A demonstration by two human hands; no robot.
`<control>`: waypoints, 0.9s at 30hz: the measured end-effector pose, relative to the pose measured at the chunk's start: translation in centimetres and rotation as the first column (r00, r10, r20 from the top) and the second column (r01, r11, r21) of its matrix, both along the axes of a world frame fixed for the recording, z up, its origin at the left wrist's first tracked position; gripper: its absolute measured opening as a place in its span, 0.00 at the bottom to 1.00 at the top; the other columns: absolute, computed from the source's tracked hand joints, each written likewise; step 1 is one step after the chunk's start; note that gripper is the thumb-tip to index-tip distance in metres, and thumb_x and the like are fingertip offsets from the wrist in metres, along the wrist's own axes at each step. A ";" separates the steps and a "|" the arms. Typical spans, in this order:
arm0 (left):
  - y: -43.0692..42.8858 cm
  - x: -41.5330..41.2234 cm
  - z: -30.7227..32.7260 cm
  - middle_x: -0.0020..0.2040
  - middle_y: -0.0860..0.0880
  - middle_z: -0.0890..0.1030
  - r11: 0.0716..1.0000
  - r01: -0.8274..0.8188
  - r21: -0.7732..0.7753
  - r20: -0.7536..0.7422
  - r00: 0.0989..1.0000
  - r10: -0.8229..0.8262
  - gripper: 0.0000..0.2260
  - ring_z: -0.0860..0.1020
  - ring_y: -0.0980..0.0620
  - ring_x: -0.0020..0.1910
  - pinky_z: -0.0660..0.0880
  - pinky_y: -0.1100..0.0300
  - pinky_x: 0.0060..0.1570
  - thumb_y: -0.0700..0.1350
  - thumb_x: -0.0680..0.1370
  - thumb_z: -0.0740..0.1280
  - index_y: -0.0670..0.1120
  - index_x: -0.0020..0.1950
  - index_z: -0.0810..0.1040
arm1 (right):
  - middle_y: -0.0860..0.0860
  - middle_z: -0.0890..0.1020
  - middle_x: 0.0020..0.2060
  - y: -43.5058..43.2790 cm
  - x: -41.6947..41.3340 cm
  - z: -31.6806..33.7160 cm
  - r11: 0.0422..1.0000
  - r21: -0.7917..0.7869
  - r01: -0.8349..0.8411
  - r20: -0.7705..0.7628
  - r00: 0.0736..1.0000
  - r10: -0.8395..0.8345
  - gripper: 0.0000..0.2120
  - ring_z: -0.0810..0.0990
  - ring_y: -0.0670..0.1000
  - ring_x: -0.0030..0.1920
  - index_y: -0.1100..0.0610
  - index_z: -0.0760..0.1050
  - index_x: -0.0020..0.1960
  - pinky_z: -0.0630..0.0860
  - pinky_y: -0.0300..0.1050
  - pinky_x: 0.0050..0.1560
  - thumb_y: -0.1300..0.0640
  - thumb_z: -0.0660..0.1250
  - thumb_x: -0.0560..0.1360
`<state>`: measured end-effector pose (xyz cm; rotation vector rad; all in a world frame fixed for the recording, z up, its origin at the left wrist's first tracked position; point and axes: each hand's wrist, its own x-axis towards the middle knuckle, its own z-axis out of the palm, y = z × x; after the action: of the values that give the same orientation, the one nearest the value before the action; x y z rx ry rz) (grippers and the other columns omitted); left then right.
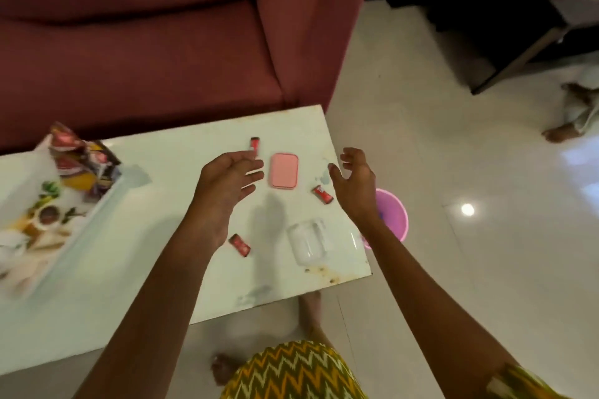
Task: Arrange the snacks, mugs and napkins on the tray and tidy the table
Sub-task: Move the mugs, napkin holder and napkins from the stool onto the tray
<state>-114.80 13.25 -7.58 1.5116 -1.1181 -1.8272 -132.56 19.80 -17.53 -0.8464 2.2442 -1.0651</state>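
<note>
A clear mug (pixel 309 241) lies on its side near the white table's (pixel 168 275) right front corner, with red snack bars at (pixel 240 244), (pixel 323 195) and (pixel 255 145) scattered around a pink case (pixel 284 170). Above them the left hand (pixel 231 180) and right hand (pixel 353 181) hover with fingers spread, holding nothing. The printed tray (pixel 97 207) with snack packets (pixel 84 165) sits at the table's left; a pink bucket (pixel 393 214) stands on the floor just off the right edge.

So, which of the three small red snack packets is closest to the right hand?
The red packet just left of the right hand, beside the pink case; the other two lie near the left hand.
</note>
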 end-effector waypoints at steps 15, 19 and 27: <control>1.6 39.1 17.8 0.44 0.50 0.81 0.801 -0.444 -0.401 -0.038 0.882 0.470 0.07 0.79 0.51 0.47 0.73 0.59 0.48 0.40 0.77 0.61 0.50 0.44 0.76 | 0.51 0.81 0.51 -7.4 38.5 22.8 0.758 -0.459 -0.463 -0.061 0.868 0.493 0.14 0.79 0.47 0.50 0.56 0.72 0.58 0.72 0.36 0.49 0.56 0.67 0.73; 2.9 48.5 19.6 0.45 0.49 0.82 0.680 -0.597 -0.425 -0.091 0.776 0.624 0.06 0.80 0.50 0.49 0.74 0.59 0.49 0.41 0.77 0.62 0.50 0.45 0.77 | 0.48 0.80 0.49 -9.1 48.0 25.3 0.623 -0.476 -0.620 -0.108 0.745 0.659 0.14 0.79 0.46 0.49 0.55 0.72 0.57 0.73 0.35 0.49 0.55 0.67 0.73; 2.6 63.9 17.1 0.47 0.45 0.81 0.511 -0.760 -0.401 -0.021 0.566 0.824 0.05 0.80 0.49 0.46 0.74 0.58 0.47 0.41 0.76 0.63 0.49 0.44 0.77 | 0.48 0.80 0.48 -14.8 64.0 24.1 0.459 -0.406 -0.790 -0.132 0.548 0.826 0.13 0.79 0.47 0.47 0.54 0.72 0.55 0.77 0.42 0.48 0.54 0.67 0.73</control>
<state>-50.94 15.82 9.50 1.5800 -0.5774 -0.7886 -68.53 5.03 6.60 -1.7842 1.1864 -1.0356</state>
